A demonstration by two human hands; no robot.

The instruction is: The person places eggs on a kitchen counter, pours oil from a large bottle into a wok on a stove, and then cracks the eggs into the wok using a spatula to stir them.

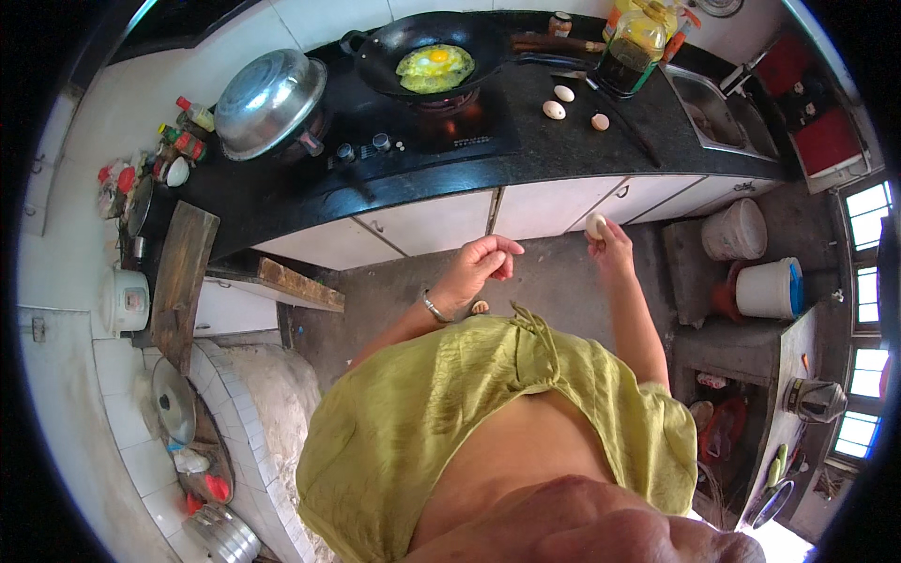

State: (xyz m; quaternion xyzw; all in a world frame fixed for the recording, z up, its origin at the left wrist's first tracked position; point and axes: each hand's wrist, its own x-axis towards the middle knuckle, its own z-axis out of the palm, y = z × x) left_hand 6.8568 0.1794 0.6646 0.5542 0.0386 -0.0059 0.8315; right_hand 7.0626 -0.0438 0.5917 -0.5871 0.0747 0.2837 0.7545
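Note:
My right hand (614,248) holds a pale egg (595,226) in its fingertips, in front of the cabinet doors and below the counter edge. My left hand (487,262), with a metal bracelet at the wrist, is loosely curled in front of my body; no object shows in it. On the lit gas burner sits a black wok (380,67), tilted towards me in this view. In it lie frying eggs (436,69) with one bright yolk and spread whites. To the wok's right, two eggs (554,110) and what looks like a broken eggshell (600,122) rest on the dark counter (535,158).
A domed metal lid (264,102) covers the left burner. Right of the wok stand a large oil bottle (631,53) and a steel sink (704,116); a dark rod (633,130) lies nearby. Wooden boards (184,274) jut out at left. Buckets (767,288) stand at right.

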